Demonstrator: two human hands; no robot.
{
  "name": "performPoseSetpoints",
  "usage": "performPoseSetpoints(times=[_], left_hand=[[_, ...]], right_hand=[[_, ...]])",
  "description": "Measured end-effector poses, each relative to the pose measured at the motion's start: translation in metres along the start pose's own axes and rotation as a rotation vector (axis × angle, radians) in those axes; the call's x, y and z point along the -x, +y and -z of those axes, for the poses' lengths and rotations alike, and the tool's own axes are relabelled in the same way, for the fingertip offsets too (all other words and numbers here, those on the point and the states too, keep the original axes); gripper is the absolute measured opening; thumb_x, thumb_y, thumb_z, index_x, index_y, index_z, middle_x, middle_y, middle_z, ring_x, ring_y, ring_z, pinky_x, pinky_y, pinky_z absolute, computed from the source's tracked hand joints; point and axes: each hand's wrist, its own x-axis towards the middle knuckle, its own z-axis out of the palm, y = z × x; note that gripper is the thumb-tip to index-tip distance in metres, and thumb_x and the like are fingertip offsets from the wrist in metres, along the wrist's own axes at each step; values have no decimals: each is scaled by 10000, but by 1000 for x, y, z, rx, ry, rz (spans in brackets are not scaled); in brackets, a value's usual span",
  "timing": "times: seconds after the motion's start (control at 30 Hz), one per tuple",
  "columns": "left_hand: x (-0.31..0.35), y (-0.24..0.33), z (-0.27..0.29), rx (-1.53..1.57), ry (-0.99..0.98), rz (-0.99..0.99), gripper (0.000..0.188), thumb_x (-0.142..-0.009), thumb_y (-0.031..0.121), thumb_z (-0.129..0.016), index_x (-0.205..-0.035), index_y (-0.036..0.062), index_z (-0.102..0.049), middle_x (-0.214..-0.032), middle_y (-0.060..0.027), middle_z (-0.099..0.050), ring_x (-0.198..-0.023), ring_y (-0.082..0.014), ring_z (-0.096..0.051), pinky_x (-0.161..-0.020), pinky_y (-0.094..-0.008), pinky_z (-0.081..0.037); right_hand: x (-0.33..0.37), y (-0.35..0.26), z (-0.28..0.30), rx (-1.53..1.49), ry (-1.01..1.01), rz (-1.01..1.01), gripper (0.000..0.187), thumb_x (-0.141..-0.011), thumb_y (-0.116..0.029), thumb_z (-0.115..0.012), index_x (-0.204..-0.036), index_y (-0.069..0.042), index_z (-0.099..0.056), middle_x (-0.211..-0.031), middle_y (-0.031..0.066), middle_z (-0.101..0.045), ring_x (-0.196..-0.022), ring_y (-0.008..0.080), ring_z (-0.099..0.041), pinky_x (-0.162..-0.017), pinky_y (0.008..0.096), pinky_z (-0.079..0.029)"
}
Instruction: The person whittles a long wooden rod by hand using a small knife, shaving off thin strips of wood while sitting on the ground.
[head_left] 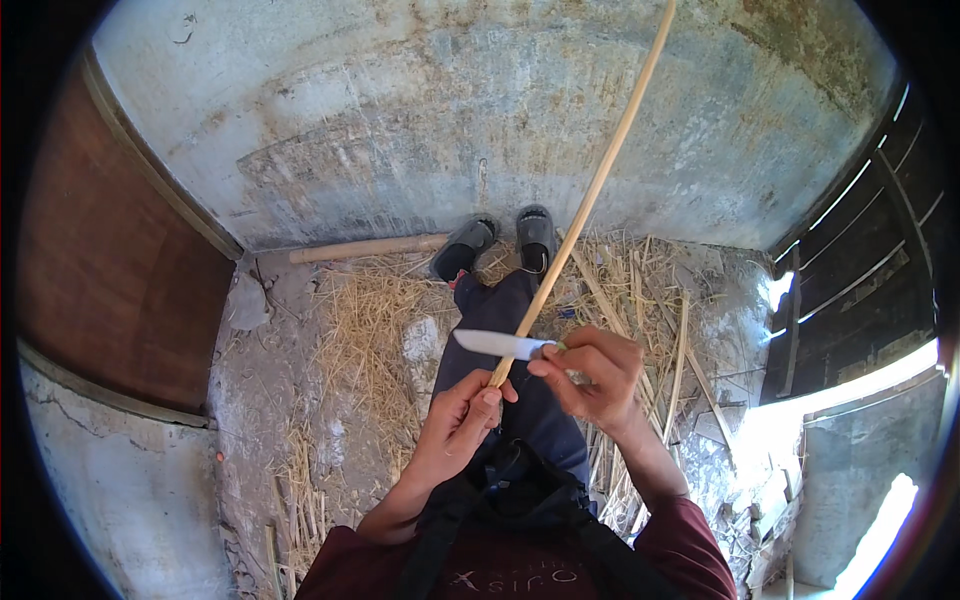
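My left hand (465, 418) is closed round the lower end of a long, thin, pale bamboo strip (580, 215). From there the strip slants up and to the right, past the top of the picture. In my right hand (598, 375) is a knife (490, 343) with a broad whitish blade. Its blade points left and lies across the strip, just above my left fingers. My right fingers hide most of the handle.
Straw and shavings (370, 330) litter the floor, with loose split strips (680, 365) to the right. A pale pole (370, 248) lies along the foot of the stained wall (400, 130). A brown door panel (130, 250) stands left; dark slatted boards (860, 260) stand right. My feet wear grey clogs (537, 235).
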Motion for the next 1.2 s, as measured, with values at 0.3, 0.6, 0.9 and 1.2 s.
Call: performPoseSetpoints(times=[0.3, 0.6, 0.9, 1.2], left_hand=[[9, 3, -11, -481, 84, -159, 266, -1161, 222, -486, -1056, 3, -594, -729, -92, -566, -577, -189, -572, -586, -336, -458], [9, -1, -12, -595, 142, -224, 254, -1144, 196, -495, -1005, 2, -583, -657, -53, -509, -542, -143, -516, -531, -314, -403], [12, -1, -11, -637, 159, -192, 264, -1138, 183, -491, -956, 2, -550, -662, -94, -529, -525, -226, -559, -532, -356, -423], [12, -5, -10, -668, 160, -137, 280, -1145, 192, -479, -953, 5, -557, -644, -109, -518, -521, -256, -572, -537, -380, -436]], right_hand=[[-16, 1, 6, 29, 108, 38, 280, -770, -171, -963, -806, -76, -703, -694, 90, -660, -511, 175, -624, -445, 305, -431], [-24, 10, 11, 99, 91, 51, 216, -751, -154, -949, -793, -89, -748, -700, 37, -652, -505, 198, -603, -445, 330, -424], [-28, 16, 12, 124, 107, 77, 209, -753, -167, -945, -785, -91, -753, -686, 40, -644, -495, 190, -593, -431, 329, -412], [-36, 33, 23, 194, 143, 82, 212, -768, -96, -923, -763, -62, -714, -686, 74, -659, -512, 207, -614, -447, 318, -427]])
